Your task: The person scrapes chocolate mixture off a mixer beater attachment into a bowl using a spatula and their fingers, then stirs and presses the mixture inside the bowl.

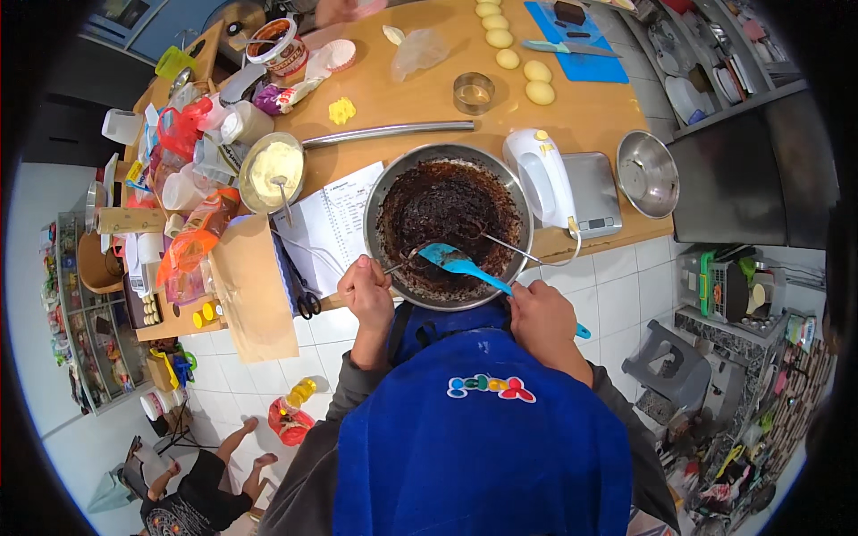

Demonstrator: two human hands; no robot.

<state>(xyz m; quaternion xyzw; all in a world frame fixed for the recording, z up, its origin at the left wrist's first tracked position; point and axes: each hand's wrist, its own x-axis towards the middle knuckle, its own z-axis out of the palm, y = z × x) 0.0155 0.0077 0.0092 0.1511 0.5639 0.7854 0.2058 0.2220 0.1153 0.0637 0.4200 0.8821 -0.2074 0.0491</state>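
Note:
A large metal bowl (pixel 514 192) of dark brown chocolate batter stands at the near edge of the wooden table (pixel 411 94). My left hand (pixel 366 290) grips the bowl's near-left rim. My right hand (pixel 541 317) holds a blue spatula (pixel 460 263), whose blade rests in the batter near the front of the bowl. Two metal beaters (pixel 500 243) lie across the batter. A white hand mixer (pixel 545 179) stands just right of the bowl. A blue apron covers my chest below.
A printed recipe sheet (pixel 326 223) and black scissors (pixel 307 302) lie left of the bowl. A smaller bowl of pale cream (pixel 273 170), a digital scale (pixel 594 192), an empty metal bowl (pixel 648 174), dough balls (pixel 523 67) and a knife on a blue mat (pixel 572 49) share the table. A person sits on the floor at lower left.

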